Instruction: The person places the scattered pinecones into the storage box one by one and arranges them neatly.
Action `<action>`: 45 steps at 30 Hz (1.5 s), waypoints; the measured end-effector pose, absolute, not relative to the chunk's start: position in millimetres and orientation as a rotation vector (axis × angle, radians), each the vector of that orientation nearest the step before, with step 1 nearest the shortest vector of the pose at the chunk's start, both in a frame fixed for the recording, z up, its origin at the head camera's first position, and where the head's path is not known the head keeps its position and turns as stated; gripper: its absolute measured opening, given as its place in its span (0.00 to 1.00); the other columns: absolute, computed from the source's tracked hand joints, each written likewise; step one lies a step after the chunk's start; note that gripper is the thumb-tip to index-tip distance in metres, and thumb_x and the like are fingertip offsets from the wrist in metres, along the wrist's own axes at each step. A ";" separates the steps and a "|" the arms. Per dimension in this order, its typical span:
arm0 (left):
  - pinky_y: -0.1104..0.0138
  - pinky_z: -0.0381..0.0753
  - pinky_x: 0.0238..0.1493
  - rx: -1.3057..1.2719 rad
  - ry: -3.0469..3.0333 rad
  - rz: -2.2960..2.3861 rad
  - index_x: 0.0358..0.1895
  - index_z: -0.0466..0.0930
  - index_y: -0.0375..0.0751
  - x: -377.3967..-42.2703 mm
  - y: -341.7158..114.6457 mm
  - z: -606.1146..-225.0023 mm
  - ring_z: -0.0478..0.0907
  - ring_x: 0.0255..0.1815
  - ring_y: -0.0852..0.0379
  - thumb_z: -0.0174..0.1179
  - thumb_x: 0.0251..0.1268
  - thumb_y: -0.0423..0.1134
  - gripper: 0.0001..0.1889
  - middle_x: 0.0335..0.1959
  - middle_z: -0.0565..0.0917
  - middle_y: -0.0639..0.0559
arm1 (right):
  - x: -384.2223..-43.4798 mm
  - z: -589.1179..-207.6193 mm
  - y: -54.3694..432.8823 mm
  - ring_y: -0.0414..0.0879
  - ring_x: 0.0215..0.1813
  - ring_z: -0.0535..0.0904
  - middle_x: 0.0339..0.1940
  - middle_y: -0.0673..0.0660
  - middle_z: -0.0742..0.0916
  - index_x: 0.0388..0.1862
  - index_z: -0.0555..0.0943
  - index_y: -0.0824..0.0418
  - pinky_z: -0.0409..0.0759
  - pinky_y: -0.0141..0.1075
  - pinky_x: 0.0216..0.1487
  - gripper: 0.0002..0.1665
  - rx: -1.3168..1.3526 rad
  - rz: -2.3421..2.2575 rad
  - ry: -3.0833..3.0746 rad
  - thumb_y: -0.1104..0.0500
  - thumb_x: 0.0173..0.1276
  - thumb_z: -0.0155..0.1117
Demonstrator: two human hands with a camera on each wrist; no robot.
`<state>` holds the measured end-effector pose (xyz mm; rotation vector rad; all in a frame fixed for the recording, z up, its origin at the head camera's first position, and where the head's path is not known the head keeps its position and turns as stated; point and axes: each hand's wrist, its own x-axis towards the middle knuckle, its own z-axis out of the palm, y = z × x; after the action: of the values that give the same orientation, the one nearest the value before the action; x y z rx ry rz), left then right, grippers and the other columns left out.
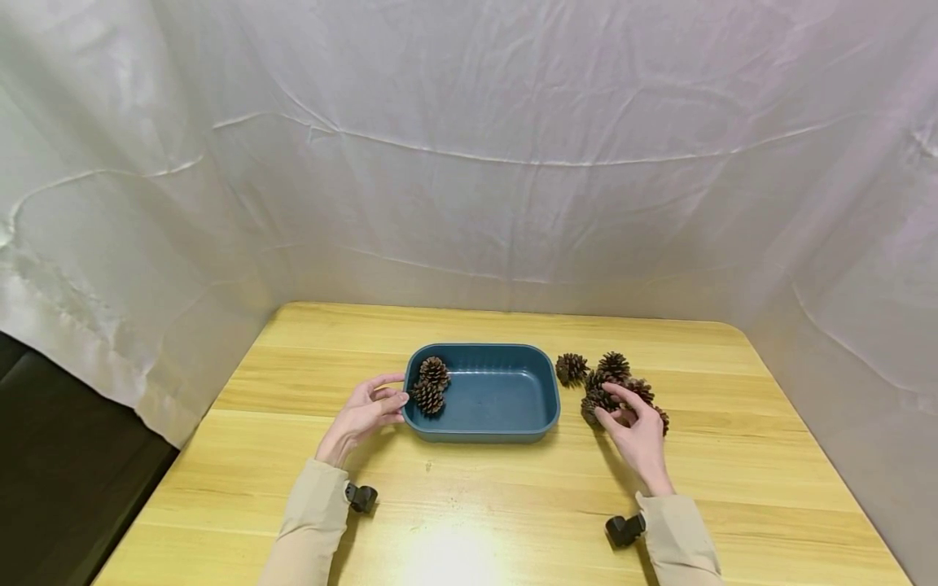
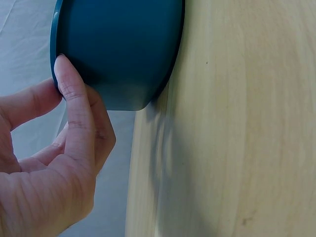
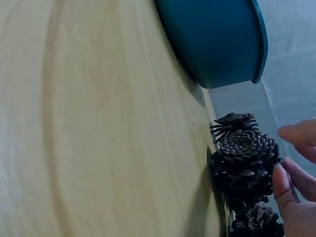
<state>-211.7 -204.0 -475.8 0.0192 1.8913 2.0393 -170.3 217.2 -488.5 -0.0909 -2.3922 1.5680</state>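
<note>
A dark teal rectangular plastic basin (image 1: 487,437) stands on the table, with two brown pine cones (image 1: 434,372) inside at its left end. My left hand (image 1: 370,409) pinches the basin's left rim; in the left wrist view the fingertips (image 2: 66,69) are right at that rim. To the right of the basin lies a cluster of pine cones (image 1: 614,366). Over this cluster is my right hand (image 1: 636,430), fingers spread and bent downward. The right wrist view has its thumb tip (image 3: 280,173) at the upper side of a pine cone (image 3: 244,165), with the index finger raised apart.
The wooden table (image 1: 469,488) has a pale cloth curtain (image 1: 506,203) behind it and along both sides. One pine cone (image 1: 571,369) sits close to the basin's right end. Each sleeve carries a small black camera (image 1: 624,531) at the wrist.
</note>
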 end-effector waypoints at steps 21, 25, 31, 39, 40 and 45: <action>0.76 0.86 0.34 0.020 1.875 2.062 0.73 0.56 0.23 -213.2 -202.6 -477.6 0.78 0.27 0.65 0.54 0.73 0.26 0.30 0.35 0.78 0.56 | -171.0 -494.5 217.7 0.26 0.31 0.77 0.57 0.69 0.84 0.59 0.82 0.66 0.78 0.16 0.35 0.27 -0.035 1.433 -2.427 0.75 0.60 0.68; 0.76 0.85 0.34 0.020 1.873 2.063 0.73 0.55 0.23 -213.1 -202.7 -477.7 0.78 0.27 0.65 0.54 0.73 0.26 0.29 0.34 0.78 0.56 | -170.8 -495.4 218.4 0.27 0.31 0.77 0.57 0.68 0.84 0.60 0.81 0.66 0.79 0.16 0.36 0.28 -0.002 1.408 -2.442 0.77 0.58 0.68; 0.76 0.86 0.34 0.018 1.874 2.062 0.73 0.56 0.23 -213.1 -202.5 -477.5 0.78 0.27 0.65 0.54 0.73 0.26 0.29 0.35 0.79 0.55 | -170.5 -494.4 217.9 0.36 0.34 0.75 0.56 0.63 0.84 0.59 0.82 0.62 0.76 0.28 0.44 0.30 0.005 1.271 -2.504 0.76 0.57 0.69; 0.76 0.86 0.34 0.010 1.874 2.063 0.73 0.56 0.23 -213.2 -202.1 -476.7 0.78 0.27 0.65 0.54 0.73 0.26 0.29 0.36 0.79 0.53 | -171.4 -494.5 216.7 0.58 0.46 0.70 0.53 0.67 0.84 0.58 0.82 0.67 0.63 0.43 0.57 0.32 0.104 1.226 -2.475 0.78 0.51 0.67; 0.76 0.86 0.34 0.009 1.875 2.062 0.73 0.56 0.23 -213.2 -202.1 -476.5 0.78 0.27 0.65 0.54 0.73 0.26 0.29 0.36 0.79 0.53 | -171.4 -494.6 216.8 0.59 0.47 0.71 0.52 0.68 0.84 0.58 0.82 0.67 0.64 0.44 0.57 0.32 0.115 1.218 -2.475 0.78 0.51 0.67; 0.76 0.86 0.34 0.011 1.888 2.054 0.73 0.56 0.23 -213.2 -202.1 -476.3 0.78 0.28 0.65 0.54 0.73 0.26 0.29 0.37 0.79 0.53 | -170.0 -493.5 216.2 0.59 0.49 0.73 0.50 0.66 0.83 0.59 0.82 0.66 0.66 0.44 0.53 0.32 0.134 1.189 -2.515 0.78 0.52 0.67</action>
<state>-213.2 -202.1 -476.3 0.0112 1.8883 2.0541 -170.0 216.2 -493.5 0.1340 -2.5152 1.1887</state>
